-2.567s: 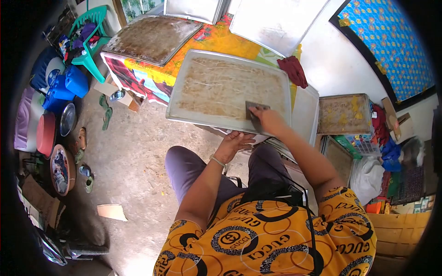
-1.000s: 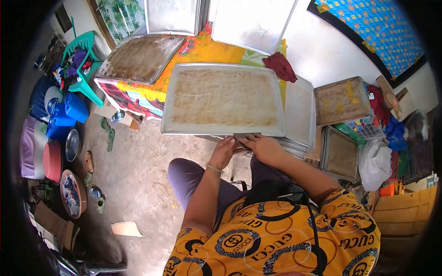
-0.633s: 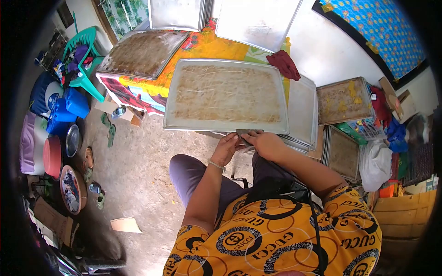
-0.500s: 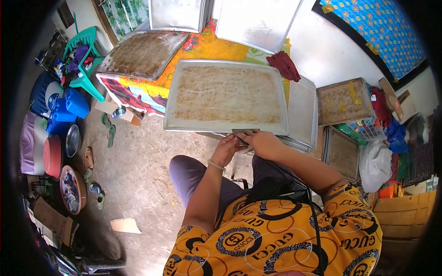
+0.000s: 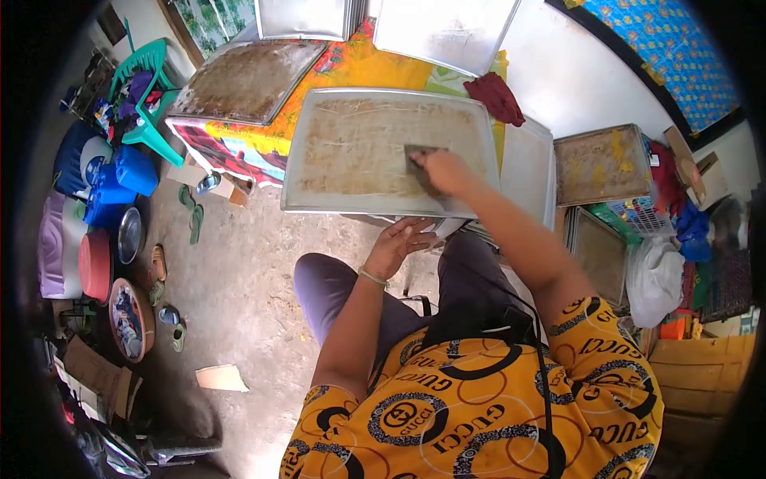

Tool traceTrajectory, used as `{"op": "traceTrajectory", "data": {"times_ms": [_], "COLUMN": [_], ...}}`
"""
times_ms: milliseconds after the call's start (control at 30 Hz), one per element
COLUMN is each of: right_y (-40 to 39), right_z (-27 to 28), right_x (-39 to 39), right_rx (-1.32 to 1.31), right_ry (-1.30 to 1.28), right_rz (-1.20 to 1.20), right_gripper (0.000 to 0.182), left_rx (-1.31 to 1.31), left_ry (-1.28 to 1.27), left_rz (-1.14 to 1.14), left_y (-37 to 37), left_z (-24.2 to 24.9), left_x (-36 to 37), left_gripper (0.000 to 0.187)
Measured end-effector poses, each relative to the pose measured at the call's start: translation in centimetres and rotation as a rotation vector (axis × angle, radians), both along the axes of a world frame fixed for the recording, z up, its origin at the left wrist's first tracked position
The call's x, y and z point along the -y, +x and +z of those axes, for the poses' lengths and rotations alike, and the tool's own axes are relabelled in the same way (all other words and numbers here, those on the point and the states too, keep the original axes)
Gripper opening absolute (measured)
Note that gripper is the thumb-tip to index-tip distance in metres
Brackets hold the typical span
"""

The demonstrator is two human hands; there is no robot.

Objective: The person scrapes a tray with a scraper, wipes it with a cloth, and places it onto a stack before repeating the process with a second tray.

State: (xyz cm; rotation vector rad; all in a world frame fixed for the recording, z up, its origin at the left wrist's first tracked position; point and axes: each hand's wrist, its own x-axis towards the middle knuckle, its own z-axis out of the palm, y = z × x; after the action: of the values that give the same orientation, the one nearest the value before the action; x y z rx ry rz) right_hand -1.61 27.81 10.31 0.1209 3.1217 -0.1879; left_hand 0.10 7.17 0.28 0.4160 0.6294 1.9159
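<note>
A: Two hands share one crusted baking tray (image 5: 351, 148). Our right hand (image 5: 444, 170) is closed around a flat metal scraper (image 5: 418, 156), its blade pressed flat against the crust toward the tray's right side, probably so the edge bites under the baked-on residue.

B: And our left hand (image 5: 401, 239)?

A: It lies loosely open, fingers spread, at the tray's near rim, gripping nothing we can make out. We judge that it steadies the tray, which seems to jut off the bench toward our lap.

B: So the tray sits between us and the bench (image 5: 375, 70) with the orange flowered cloth?

A: Yes, tilted slightly and resting on that bench's near edge. Beyond the tray's left corner lies a darker, dirtier tray (image 5: 243, 78); beyond its right corner, a red rag (image 5: 496, 97). Just right of the tray is a stack of cleaner trays (image 5: 527, 172), and further right another soiled tray (image 5: 600, 164) with yellow patches.

B: Anything left of the tray?

A: Blue jerrycans (image 5: 120, 180) stand on the dirt floor, well apart from it.
</note>
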Motion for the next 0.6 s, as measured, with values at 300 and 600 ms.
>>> {"op": "traceTrajectory", "data": {"times_ms": [300,600], "right_y": [-3.0,2.5], "right_z": [-0.8,-0.5], "right_x": [-3.1,-0.8], "right_rx": [0.046,0.065], "right_ry": [0.104,0.112], "right_rz": [-0.038,0.033], "right_gripper": [0.038,0.044], "left_rx": [0.049,0.183], "left_ry": [-0.253,-0.506], "left_rz": [0.185,0.391], "left_y": [-0.2,-0.3], "left_z": [-0.7,-3.4], "left_x": [1.7,2.0], "left_gripper": [0.05,0.043]}}
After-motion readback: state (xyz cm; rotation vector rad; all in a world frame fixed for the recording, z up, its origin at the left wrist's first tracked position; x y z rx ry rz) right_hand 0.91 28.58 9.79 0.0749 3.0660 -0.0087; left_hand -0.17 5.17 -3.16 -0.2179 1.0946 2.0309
